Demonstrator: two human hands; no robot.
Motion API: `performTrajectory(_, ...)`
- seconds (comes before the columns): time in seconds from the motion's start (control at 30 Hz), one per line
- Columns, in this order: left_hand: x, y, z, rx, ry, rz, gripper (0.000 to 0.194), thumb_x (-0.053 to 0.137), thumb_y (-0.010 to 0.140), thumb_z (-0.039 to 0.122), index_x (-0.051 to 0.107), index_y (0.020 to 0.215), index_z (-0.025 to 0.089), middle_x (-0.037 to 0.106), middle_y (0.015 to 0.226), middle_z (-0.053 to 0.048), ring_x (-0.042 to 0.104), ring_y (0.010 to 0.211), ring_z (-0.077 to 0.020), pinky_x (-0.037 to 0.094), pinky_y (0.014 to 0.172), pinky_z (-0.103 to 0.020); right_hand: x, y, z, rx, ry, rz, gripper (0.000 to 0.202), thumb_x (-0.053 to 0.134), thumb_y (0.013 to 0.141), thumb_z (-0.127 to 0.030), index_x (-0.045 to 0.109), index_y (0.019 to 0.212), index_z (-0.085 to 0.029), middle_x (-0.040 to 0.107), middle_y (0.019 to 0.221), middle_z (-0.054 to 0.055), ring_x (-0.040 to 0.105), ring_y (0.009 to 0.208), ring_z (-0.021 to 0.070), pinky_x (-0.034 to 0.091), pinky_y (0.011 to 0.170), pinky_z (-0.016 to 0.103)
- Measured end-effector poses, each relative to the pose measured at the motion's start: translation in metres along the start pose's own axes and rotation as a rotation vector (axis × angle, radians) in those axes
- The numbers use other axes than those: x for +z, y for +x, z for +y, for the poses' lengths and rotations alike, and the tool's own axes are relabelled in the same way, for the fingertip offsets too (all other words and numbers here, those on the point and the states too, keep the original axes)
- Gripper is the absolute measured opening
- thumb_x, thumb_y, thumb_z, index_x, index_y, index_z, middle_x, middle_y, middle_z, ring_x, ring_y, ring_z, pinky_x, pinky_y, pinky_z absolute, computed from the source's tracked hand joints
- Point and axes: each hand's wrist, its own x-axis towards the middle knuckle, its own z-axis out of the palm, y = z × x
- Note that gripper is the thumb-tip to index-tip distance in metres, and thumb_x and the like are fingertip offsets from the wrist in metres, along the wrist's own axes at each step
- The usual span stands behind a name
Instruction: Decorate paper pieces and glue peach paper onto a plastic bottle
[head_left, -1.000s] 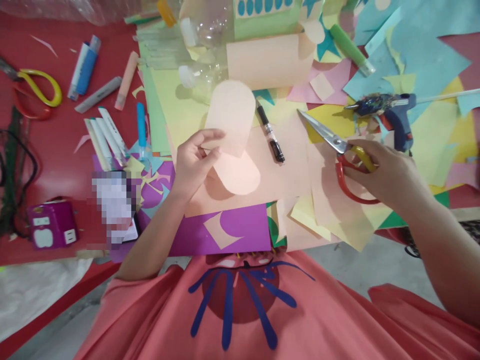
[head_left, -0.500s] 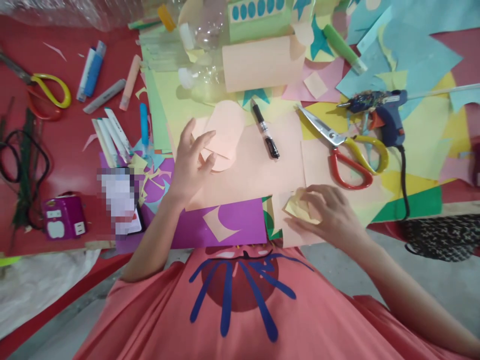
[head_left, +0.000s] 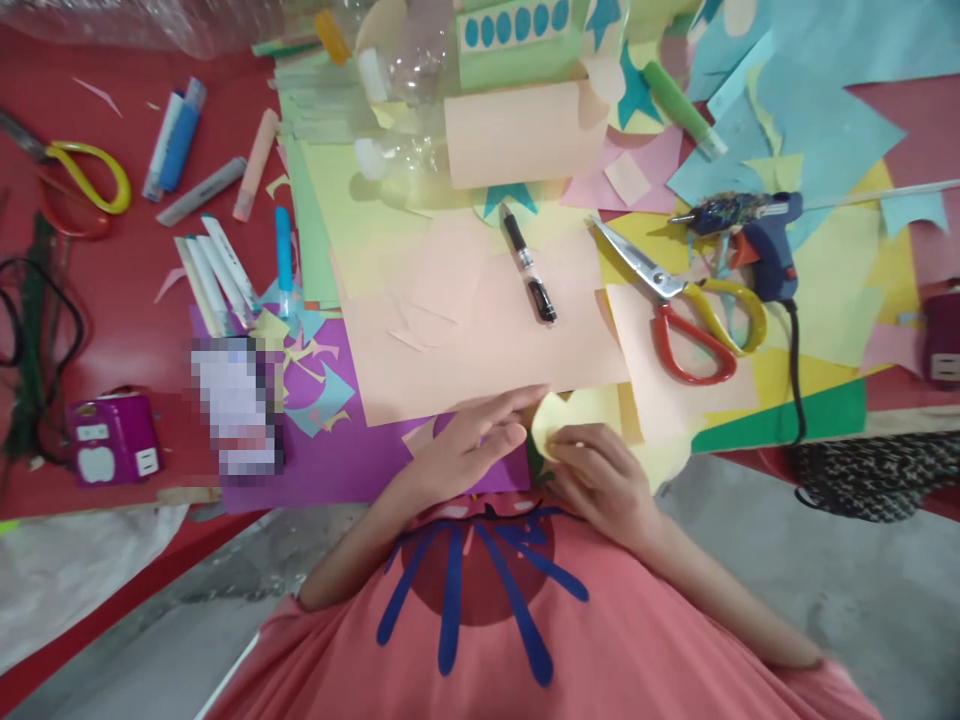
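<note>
Pinched in my right hand (head_left: 611, 485) is a small piece of pale yellow paper (head_left: 549, 422), curved and standing up off the table. My left hand (head_left: 472, 445) lies close by on its left, fingers stretched out and thumb apart, holding nothing; whether its fingertips touch the yellow paper I cannot tell. Beneath the left hand is purple paper (head_left: 322, 465). A large peach sheet (head_left: 465, 360) spreads beyond both hands, with a black pen (head_left: 529, 262) lying on it. Scissors (head_left: 675, 300) with red and yellow handles rest open to the right.
A blue glue gun (head_left: 772, 240) lies at right, its cord hanging down. A peach-wrapped roll (head_left: 525, 135) and clear plastic bottles (head_left: 405, 160) are at the back. On the left are several markers (head_left: 217, 275), a phone (head_left: 236, 410), a purple box (head_left: 116, 437) and other scissors (head_left: 90, 175).
My left hand has left the peach sheet and come down and right, toward my right hand. My right hand has moved left with the yellow paper. The rounded peach pieces no longer stand out.
</note>
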Motion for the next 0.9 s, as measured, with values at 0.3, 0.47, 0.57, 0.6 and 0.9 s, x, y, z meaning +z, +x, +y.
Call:
performTrajectory(0.3, -0.036, -0.018, 0.003, -0.042, 0.125, 0.173, 0.026, 0.055, 0.088, 0.022, 0.074, 0.106, 0.02, 0.074, 0.115, -0.006, 0.069, 0.108, -0.019, 0.056, 0.092, -0.027, 0.026, 0.032, -0.012, -0.214, 0.265, -0.128, 0.03, 0.049, 0.097, -0.04, 0.061, 0.107, -0.014, 0.073, 0.1, 0.012, 0.07, 0.096, 0.0205, 0.059, 0.084, 0.034)
performTrajectory(0.47, -0.067, -0.038, -0.003, 0.101, -0.013, 0.371, 0.019, 0.069, 0.083, 0.017, 0.076, 0.098, 0.026, 0.078, 0.096, -0.001, 0.074, 0.088, -0.0141, 0.058, 0.073, -0.019, 0.013, 0.025, 0.004, 0.06, 0.262, 0.0, 0.02, 0.052, 0.097, -0.03, 0.06, 0.113, -0.022, 0.071, 0.103, 0.01, 0.068, 0.099, 0.0195, 0.058, 0.082, 0.034)
performTrajectory(0.57, -0.081, -0.044, -0.009, 0.306, -0.118, 0.407, 0.026, 0.072, 0.081, 0.009, 0.077, 0.098, 0.028, 0.077, 0.091, 0.002, 0.073, 0.08, -0.0106, 0.058, 0.067, -0.016, 0.008, 0.022, 0.017, 0.332, 0.108, 0.091, 0.016, 0.058, 0.092, -0.029, 0.059, 0.107, -0.024, 0.068, 0.102, 0.009, 0.065, 0.097, 0.0225, 0.055, 0.083, 0.039)
performTrajectory(0.6, -0.084, -0.045, -0.01, 0.365, -0.13, 0.384, 0.028, 0.071, 0.081, 0.007, 0.077, 0.1, 0.027, 0.077, 0.091, 0.002, 0.073, 0.081, -0.01, 0.058, 0.069, -0.016, 0.008, 0.022, 0.02, 0.41, 0.09, 0.085, 0.015, 0.059, 0.091, -0.033, 0.059, 0.103, -0.024, 0.067, 0.098, 0.009, 0.065, 0.094, 0.0232, 0.055, 0.081, 0.04)
performTrajectory(0.9, -0.064, -0.036, -0.006, 0.407, -0.042, 0.295, 0.027, 0.067, 0.086, 0.013, 0.075, 0.106, 0.029, 0.076, 0.097, -0.004, 0.073, 0.089, -0.0152, 0.06, 0.072, -0.021, -0.021, 0.021, 0.025, 0.79, 0.656, -0.417, 0.044, 0.063, 0.083, -0.057, 0.061, 0.11, -0.022, 0.068, 0.086, 0.004, 0.062, 0.064, 0.0137, 0.049, 0.055, 0.026)
